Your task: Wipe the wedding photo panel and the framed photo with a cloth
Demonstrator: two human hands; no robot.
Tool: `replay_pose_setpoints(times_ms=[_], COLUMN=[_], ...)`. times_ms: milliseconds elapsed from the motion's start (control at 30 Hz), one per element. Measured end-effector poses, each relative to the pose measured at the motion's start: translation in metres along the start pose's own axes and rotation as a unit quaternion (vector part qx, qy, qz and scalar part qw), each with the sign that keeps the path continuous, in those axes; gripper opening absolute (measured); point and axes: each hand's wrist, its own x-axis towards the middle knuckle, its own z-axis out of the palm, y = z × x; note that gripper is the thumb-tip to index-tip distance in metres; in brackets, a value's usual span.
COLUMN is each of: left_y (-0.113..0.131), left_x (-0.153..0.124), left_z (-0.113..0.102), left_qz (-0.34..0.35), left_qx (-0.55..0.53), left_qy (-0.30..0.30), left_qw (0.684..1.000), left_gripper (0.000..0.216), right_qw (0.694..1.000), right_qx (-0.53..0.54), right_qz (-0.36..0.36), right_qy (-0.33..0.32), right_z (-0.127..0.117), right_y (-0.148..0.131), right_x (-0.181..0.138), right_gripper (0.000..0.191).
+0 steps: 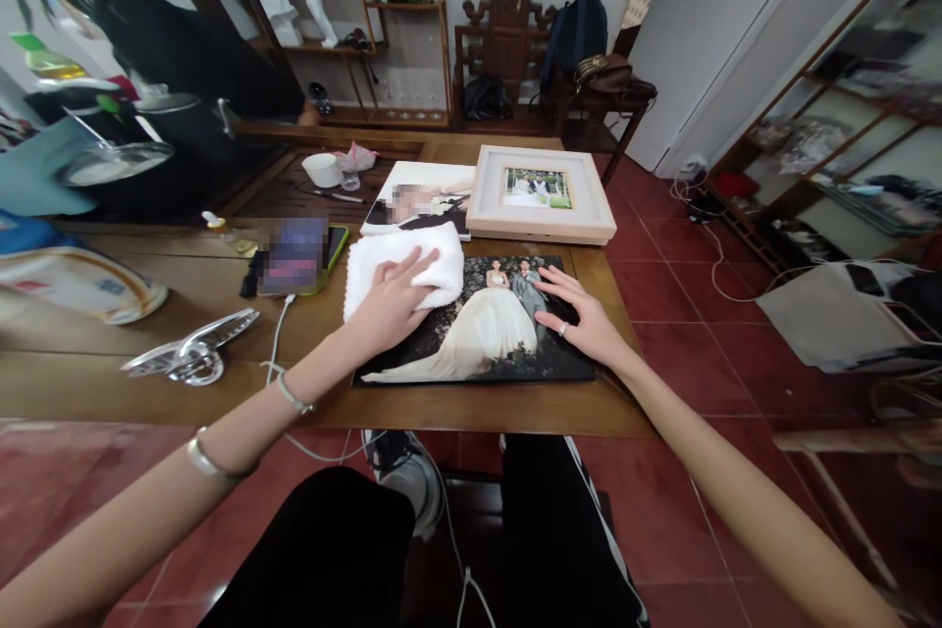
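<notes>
Wooden counter (147, 392) over red floor tiles (684, 294), with open shelving (331, 20) against the far wall. All positions are given from the wedding print (559, 368), a dark unframed panel lying flat at the counter's near edge.

1. towel (412, 260): white, folded, overlapping the print's upper left corner and partly resting on the counter beyond it.
2. left hand (390, 299): palm down on the towel, fingers extended and slightly bent over the cloth, pressing rather than gripping, with nothing enclosed.
3. right hand (578, 314): flat on the print's right half, fingers spread apart, a ring on one finger. It appears to steady the panel.
4. framed photo (545, 221): pale frame, just behind the print, towards the right.
5. second print (427, 186): unframed, behind the print to the left, beyond the towel's far edge.
6. phone (298, 255): left of the print, just beside the towel, with a cable (276, 334) attached.
7. silver ornament (191, 353): further left of the print.
8. white cup (322, 169): well behind the print, to the left.

Progress, as judged: the cloth covers only the upper left corner. The centre, lower edge and right half lie uncovered, so most of the wiping seems left to do. Dust or smears on the glossy surface cannot be made out.
</notes>
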Motion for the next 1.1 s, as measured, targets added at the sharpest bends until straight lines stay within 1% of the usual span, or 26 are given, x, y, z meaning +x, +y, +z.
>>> replay_pose_setpoints(times_ms=[100, 167, 267, 333, 400, 433, 533, 600, 633, 700, 767, 867, 933, 1000, 1033, 1100], left_y=[-0.014, -0.019, -0.016, -0.002, 0.022, 0.037, 0.08, 0.095, 0.095, 0.079, 0.049, -0.003, -0.027, -0.037, -0.036, -0.025], left_x=[0.009, 0.011, 0.004, -0.01, -0.031, -0.043, -0.073, -0.081, -0.08, -0.069, -0.049, -0.019, -0.006, -0.001, -0.002, -0.009], left_z=[0.002, 0.003, -0.002, -0.007, -0.013, -0.016, -0.023, -0.025, -0.026, -0.025, -0.022, -0.014, -0.007, -0.003, -0.003, -0.004], left_qz=[0.009, 0.023, 0.048, 0.06, 0.076, 0.085, 0.142, 0.172, 0.175, 0.157, 0.118, 0.064, 0.042, 0.029, 0.027, 0.034], left_qx=[-0.012, -0.025, -0.051, -0.068, -0.081, -0.085, -0.104, -0.108, -0.11, -0.115, -0.109, -0.099, -0.097, -0.091, -0.087, -0.079], left_qy=[0.009, 0.005, -0.011, -0.024, -0.034, -0.034, 0.008, 0.009, 0.002, -0.018, -0.038, -0.021, -0.004, 0.002, 0.0, -0.007], left_qw=[1.0, 0.999, 0.997, 0.996, 0.993, 0.992, 0.984, 0.979, 0.978, 0.981, 0.986, 0.993, 0.994, 0.995, 0.996, 0.996], left_gripper=[0.03, 0.033, 0.04, 0.042, 0.038, 0.033, 0.014, 0.008, 0.008, 0.018, 0.031, 0.038, 0.035, 0.034, 0.034, 0.034], right_qw=[1.0, 1.0, 1.0, 1.0, 0.999, 0.999, 0.998, 0.998, 0.998, 0.998, 0.998, 0.998, 0.998, 0.998, 0.998, 0.998], right_qx=[-0.003, -0.005, -0.01, -0.02, -0.033, -0.04, -0.053, -0.059, -0.061, -0.063, -0.062, -0.058, -0.057, -0.058, -0.059, -0.06], right_qz=[-0.005, -0.001, 0.011, 0.013, 0.014, 0.016, 0.02, 0.016, 0.013, 0.008, 0.007, 0.01, 0.013, 0.015, 0.015, 0.015], right_qy=[-0.01, -0.014, -0.013, 0.001, 0.018, 0.023, 0.02, 0.017, 0.017, 0.018, 0.018, 0.019, 0.02, 0.02, 0.02, 0.02], right_z=[-0.001, -0.002, 0.0, 0.002, 0.005, 0.006, 0.007, 0.007, 0.007, 0.007, 0.007, 0.007, 0.007, 0.007, 0.007, 0.007], right_y=[0.001, 0.002, 0.002, 0.0, -0.003, -0.004, -0.007, -0.007, -0.007, -0.006, -0.006, -0.007, -0.008, -0.009, -0.009, -0.01], right_x=[0.0, 0.0, 0.001, 0.0, 0.0, -0.001, -0.001, -0.001, -0.001, -0.001, -0.001, -0.001, -0.001, -0.001, -0.002, -0.002], right_gripper=[0.046, 0.046, 0.045, 0.044, 0.043, 0.043, 0.046, 0.048, 0.048, 0.048, 0.047, 0.046, 0.046, 0.046, 0.045, 0.045])
